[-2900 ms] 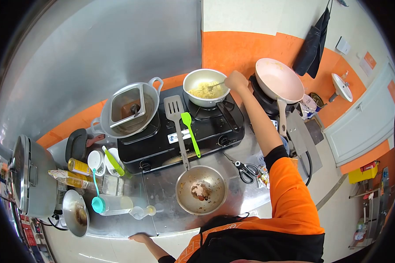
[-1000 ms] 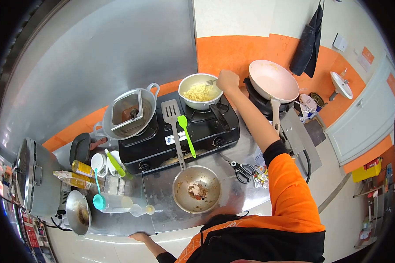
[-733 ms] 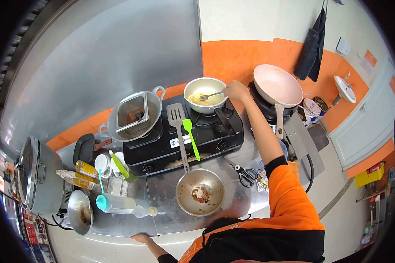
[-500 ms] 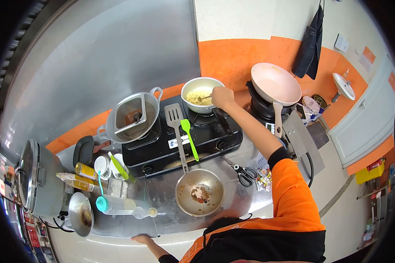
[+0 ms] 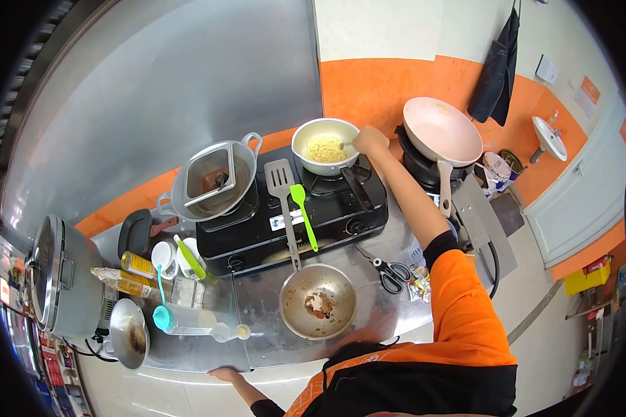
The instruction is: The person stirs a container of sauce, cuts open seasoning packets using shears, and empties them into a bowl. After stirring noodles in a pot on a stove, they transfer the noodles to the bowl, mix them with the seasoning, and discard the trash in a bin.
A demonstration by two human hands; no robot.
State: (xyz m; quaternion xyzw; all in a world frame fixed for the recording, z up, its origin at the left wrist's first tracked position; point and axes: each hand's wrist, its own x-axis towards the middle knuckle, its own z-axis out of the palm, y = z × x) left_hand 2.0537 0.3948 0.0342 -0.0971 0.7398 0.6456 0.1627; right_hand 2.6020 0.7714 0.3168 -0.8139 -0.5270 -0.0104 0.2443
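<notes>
Reached with the right hand [image 5: 370, 139] to the far side of the stove [image 5: 341, 208], fingers pinched shut on the handle of a fork [image 5: 346, 144], tines down in the noodles [image 5: 325, 148] inside the white pot [image 5: 318, 167] on the far right burner. Held high and from the pot's right rim, probably to stay clear of the heat and of the dark handle [image 5: 350, 187] jutting nearward. Braced with the left hand [image 5: 222, 375] on the near edge of the counter [image 5: 264, 347], likely for balance; spread or curled, cannot tell. Little room at the pot's left: grey spatula [image 5: 280, 182] and green spatula [image 5: 302, 215] lying just beside, handles toward the steel bowl [image 5: 341, 320]. Hemmed on the right by a pink pan [image 5: 442, 128], rim near the wrist. Open steel only nearer, between steel bowl and scissors [image 5: 391, 272].
</notes>
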